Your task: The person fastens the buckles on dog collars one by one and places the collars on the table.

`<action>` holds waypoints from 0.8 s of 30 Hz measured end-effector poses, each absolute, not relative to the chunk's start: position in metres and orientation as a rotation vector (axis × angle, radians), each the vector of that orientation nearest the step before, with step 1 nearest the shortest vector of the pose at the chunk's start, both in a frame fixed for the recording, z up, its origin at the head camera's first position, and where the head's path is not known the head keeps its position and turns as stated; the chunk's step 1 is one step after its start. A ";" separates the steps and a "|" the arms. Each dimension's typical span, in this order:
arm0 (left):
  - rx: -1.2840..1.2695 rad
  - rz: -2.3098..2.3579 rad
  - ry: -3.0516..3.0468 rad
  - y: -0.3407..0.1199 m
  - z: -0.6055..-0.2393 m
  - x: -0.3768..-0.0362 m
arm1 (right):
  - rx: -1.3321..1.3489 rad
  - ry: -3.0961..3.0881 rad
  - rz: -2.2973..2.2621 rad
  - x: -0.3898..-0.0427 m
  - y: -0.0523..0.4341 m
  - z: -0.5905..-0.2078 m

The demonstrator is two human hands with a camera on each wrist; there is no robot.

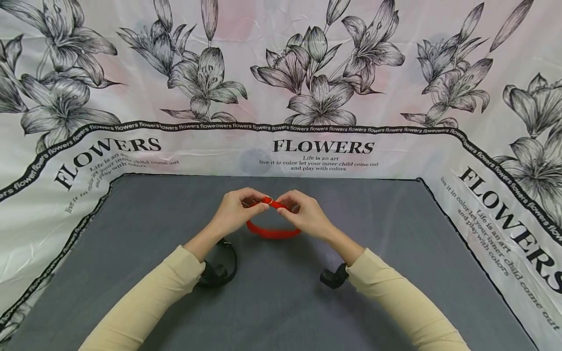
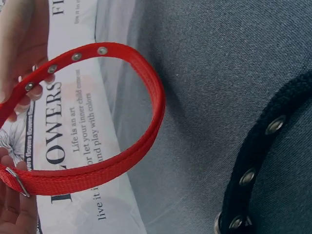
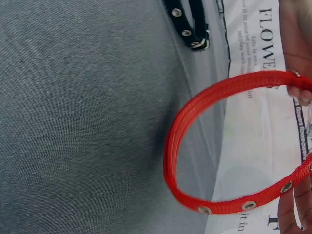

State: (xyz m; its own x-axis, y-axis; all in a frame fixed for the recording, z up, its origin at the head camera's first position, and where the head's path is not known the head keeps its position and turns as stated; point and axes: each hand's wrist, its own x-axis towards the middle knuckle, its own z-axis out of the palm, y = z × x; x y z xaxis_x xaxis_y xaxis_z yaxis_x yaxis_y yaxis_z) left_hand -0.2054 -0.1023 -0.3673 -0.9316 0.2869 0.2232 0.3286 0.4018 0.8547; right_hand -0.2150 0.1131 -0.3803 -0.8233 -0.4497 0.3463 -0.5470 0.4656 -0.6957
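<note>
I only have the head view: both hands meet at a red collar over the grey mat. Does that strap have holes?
Observer: Yes. The left wrist view shows metal eyelets along the red collar, near the end at the left hand.
Operator: Any hardware on the other end?
Observer: A metal ring sits on the strap by the right hand.
Operator: What are those black things by the wrists?
Observer: At least one is a black collar with its own eyelets, lying on the grey mat.
Operator: Is the red loop resting on the mat?
Observer: It appears lifted, hanging between the hands.
</note>
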 end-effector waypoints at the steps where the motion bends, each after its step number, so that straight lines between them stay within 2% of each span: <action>1: -0.564 -1.598 -2.596 -0.103 -0.368 -0.205 | 0.869 -2.597 1.290 -0.215 0.113 -0.382; 15: -0.467 -1.599 -2.605 -0.095 -0.375 -0.208 | 0.853 -2.573 1.269 -0.218 0.111 -0.390; 24: -0.532 -1.567 -2.582 -0.092 -0.378 -0.209 | 0.869 -2.529 1.244 -0.217 0.107 -0.392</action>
State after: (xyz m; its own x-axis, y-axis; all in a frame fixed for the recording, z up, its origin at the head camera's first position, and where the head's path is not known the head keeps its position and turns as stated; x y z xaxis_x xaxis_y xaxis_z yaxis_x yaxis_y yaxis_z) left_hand -0.2092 -0.0918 -0.3779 -0.9372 0.2536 0.2396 0.3296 0.4183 0.8464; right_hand -0.2172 0.1067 -0.3924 -0.8096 -0.4199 0.4101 -0.5812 0.4758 -0.6602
